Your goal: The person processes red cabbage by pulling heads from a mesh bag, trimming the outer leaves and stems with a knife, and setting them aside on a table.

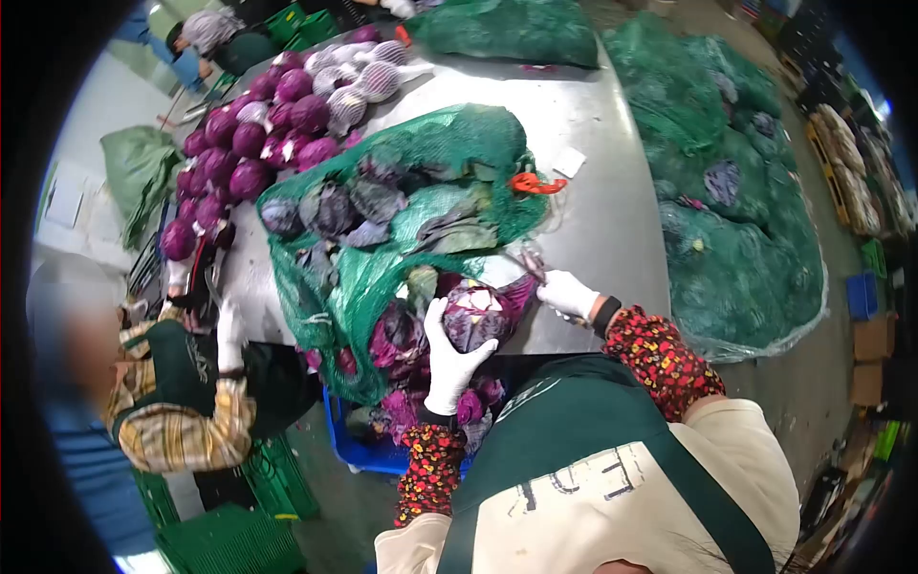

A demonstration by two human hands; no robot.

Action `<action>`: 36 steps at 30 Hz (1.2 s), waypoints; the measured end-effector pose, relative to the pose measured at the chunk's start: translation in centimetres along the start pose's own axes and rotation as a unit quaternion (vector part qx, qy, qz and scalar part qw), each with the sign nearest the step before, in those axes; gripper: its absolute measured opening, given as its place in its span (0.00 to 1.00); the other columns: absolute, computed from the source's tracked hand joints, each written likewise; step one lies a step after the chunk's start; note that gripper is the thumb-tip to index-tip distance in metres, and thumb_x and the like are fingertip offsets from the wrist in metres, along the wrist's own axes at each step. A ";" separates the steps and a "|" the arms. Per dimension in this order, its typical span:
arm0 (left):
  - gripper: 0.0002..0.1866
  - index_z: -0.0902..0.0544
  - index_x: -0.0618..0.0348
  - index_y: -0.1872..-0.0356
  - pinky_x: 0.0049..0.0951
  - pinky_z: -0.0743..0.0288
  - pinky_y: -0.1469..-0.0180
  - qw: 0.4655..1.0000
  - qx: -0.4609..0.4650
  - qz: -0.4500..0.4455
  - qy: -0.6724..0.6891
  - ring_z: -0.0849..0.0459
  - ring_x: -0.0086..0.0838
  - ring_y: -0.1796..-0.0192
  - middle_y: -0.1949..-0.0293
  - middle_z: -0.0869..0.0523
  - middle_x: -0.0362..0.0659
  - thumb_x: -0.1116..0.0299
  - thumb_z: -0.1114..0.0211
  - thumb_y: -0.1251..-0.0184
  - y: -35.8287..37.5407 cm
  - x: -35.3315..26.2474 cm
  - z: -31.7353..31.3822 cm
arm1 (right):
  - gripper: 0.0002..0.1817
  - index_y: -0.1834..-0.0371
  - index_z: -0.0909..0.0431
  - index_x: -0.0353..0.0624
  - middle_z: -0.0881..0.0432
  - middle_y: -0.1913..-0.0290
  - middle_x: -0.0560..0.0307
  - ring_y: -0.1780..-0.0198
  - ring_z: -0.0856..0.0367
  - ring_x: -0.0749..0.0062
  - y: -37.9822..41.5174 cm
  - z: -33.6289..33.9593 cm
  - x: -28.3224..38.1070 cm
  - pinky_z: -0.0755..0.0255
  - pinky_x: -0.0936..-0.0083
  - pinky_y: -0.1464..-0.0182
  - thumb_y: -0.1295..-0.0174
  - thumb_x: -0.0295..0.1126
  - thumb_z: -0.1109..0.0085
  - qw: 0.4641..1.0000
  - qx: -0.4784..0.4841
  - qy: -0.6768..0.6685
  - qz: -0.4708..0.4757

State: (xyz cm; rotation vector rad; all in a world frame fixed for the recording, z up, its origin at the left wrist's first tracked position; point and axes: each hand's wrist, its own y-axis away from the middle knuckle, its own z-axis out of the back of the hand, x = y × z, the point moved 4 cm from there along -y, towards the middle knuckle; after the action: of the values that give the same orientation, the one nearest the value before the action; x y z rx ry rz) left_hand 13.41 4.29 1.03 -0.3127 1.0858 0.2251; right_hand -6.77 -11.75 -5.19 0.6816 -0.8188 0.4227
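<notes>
A red cabbage (475,323) with pale cut patches on top is at the table's front edge. My left hand (451,362), in a white glove, steadies it from the left, thumb and fingers spread around its side. On the other side, my gloved right hand (568,295) is closed at the tip of a purple outer leaf (517,295) that flares from the cabbage. A slim pale-purple piece (532,260) shows just beyond those fingers; I cannot tell whether it is leaf or blade. Behind lies a green mesh sack (449,134) holding untrimmed cabbages (328,210).
Trimmed red cabbages (251,140) are piled back left, beside several in white netting (380,81). Below the table edge, a blue crate (346,442) holds loose leaves. Full green sacks (736,220) stand right. A co-worker in a plaid sleeve (191,432) works at left.
</notes>
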 end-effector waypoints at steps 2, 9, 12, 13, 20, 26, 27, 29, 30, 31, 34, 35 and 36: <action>0.54 0.46 0.59 0.27 0.41 0.41 0.27 0.991 -0.005 0.074 0.114 0.36 0.41 0.30 0.32 0.39 0.53 0.65 0.19 0.53 1.2 1.4 0.7 | 0.11 0.72 0.25 0.38 0.24 0.80 0.54 0.81 0.23 0.69 0.7 -1.0 0.2 0.28 0.69 0.78 0.38 0.33 0.50 0.991 0.050 -0.085 -0.095; 0.51 0.42 0.59 0.29 0.41 0.40 0.28 0.988 -0.093 0.037 0.113 0.34 0.40 0.31 0.35 0.35 0.52 0.68 0.19 0.53 1.0 1.3 -1.6 | 0.11 0.72 0.27 0.41 0.27 0.80 0.63 0.85 0.29 0.77 3.8 -0.5 4.8 0.30 0.77 0.83 0.35 0.36 0.46 0.962 0.071 -0.252 -0.072; 0.51 0.42 0.60 0.27 0.39 0.39 0.28 0.979 -0.081 0.049 0.178 0.33 0.40 0.31 0.33 0.35 0.51 0.71 0.20 0.53 0.1 0.9 -2.5 | 0.15 0.65 0.27 0.43 0.27 0.79 0.65 0.83 0.29 0.80 4.5 0.6 4.7 0.32 0.79 0.82 0.28 0.44 0.46 0.923 0.032 -0.373 -0.086; 0.51 0.42 0.60 0.27 0.39 0.39 0.28 0.979 -0.082 0.049 0.182 0.33 0.40 0.31 0.33 0.35 0.51 0.71 0.20 0.53 0.0 1.0 -2.2 | 0.15 0.65 0.27 0.43 0.27 0.79 0.65 0.83 0.29 0.80 4.9 1.0 4.0 0.32 0.79 0.82 0.28 0.44 0.46 0.925 0.031 -0.370 -0.087; 0.50 0.43 0.56 0.24 0.38 0.47 0.23 0.992 0.125 -0.014 0.002 0.44 0.44 0.22 0.24 0.43 0.54 0.76 0.26 0.51 0.0 -1.2 0.9 | 0.19 0.43 0.26 0.41 0.30 0.81 0.68 0.84 0.32 0.82 7.3 3.0 7.8 0.34 0.82 0.80 0.25 0.44 0.52 0.957 0.019 -0.287 -0.047; 0.62 0.51 0.64 0.24 0.49 0.52 0.23 0.998 0.011 0.014 -0.060 0.52 0.56 0.22 0.25 0.51 0.63 0.55 0.18 0.56 0.3 -2.4 -3.1 | 0.23 0.34 0.34 0.41 0.21 0.77 0.51 0.80 0.22 0.67 3.5 -1.8 7.1 0.27 0.71 0.74 0.25 0.43 0.57 0.988 -0.038 -0.039 0.146; 0.62 0.49 0.65 0.25 0.50 0.51 0.24 0.996 -0.043 0.027 -0.071 0.50 0.57 0.23 0.26 0.48 0.63 0.54 0.17 0.58 -0.2 -2.2 -3.5 | 0.22 0.34 0.34 0.42 0.20 0.77 0.49 0.80 0.21 0.65 3.3 -1.7 7.4 0.26 0.69 0.73 0.25 0.43 0.57 0.987 -0.051 -0.007 0.154; 0.58 0.43 0.63 0.27 0.50 0.45 0.26 0.995 -0.065 0.023 -0.069 0.43 0.57 0.26 0.28 0.43 0.62 0.53 0.17 0.58 -1.0 -2.2 -3.8 | 0.22 0.35 0.34 0.43 0.20 0.76 0.47 0.79 0.20 0.63 2.8 -1.4 7.7 0.25 0.66 0.72 0.25 0.42 0.57 0.985 -0.066 0.025 0.158; 0.56 0.41 0.64 0.28 0.48 0.45 0.27 0.992 -0.066 0.018 -0.108 0.41 0.55 0.28 0.30 0.40 0.61 0.55 0.18 0.57 -1.3 -2.5 -4.0 | 0.21 0.36 0.32 0.43 0.19 0.76 0.46 0.80 0.20 0.62 2.6 -1.0 7.6 0.25 0.66 0.73 0.25 0.42 0.57 0.986 -0.076 -0.004 0.146; 0.53 0.39 0.66 0.29 0.47 0.44 0.27 0.987 -0.069 0.012 -0.146 0.38 0.53 0.29 0.32 0.37 0.60 0.56 0.18 0.55 -1.6 -2.7 -4.2 | 0.21 0.37 0.31 0.43 0.19 0.76 0.44 0.80 0.20 0.61 2.4 -0.7 7.5 0.25 0.65 0.73 0.25 0.43 0.57 0.986 -0.086 -0.033 0.137; 0.52 0.36 0.61 0.30 0.48 0.39 0.30 0.983 -0.084 0.016 -0.164 0.35 0.55 0.31 0.33 0.35 0.61 0.53 0.18 0.56 -2.5 -3.3 -4.7 | 0.20 0.40 0.28 0.44 0.22 0.79 0.54 0.83 0.24 0.72 1.4 -0.5 6.8 0.29 0.73 0.78 0.24 0.45 0.57 0.988 -0.057 -0.128 0.058; 0.52 0.36 0.60 0.30 0.48 0.38 0.31 0.981 -0.082 0.033 -0.175 0.35 0.55 0.32 0.33 0.36 0.60 0.52 0.18 0.57 -2.6 -3.6 -4.7 | 0.20 0.42 0.26 0.44 0.24 0.80 0.59 0.84 0.27 0.78 1.2 -0.5 6.4 0.31 0.77 0.81 0.24 0.47 0.57 0.983 -0.043 -0.176 0.017; 0.51 0.35 0.56 0.31 0.50 0.34 0.34 0.978 -0.087 0.033 -0.186 0.33 0.56 0.34 0.34 0.35 0.60 0.50 0.19 0.56 -2.7 -3.7 -4.8 | 0.21 0.46 0.24 0.42 0.27 0.81 0.65 0.84 0.30 0.84 1.3 -0.3 6.7 0.34 0.82 0.83 0.23 0.47 0.57 0.977 -0.034 -0.206 -0.033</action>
State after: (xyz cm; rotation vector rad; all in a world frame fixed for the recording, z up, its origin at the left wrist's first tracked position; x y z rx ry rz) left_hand 8.64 -0.06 2.63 -0.3736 0.7070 0.4227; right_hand -3.29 -10.04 0.39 0.7422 -1.1928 0.1923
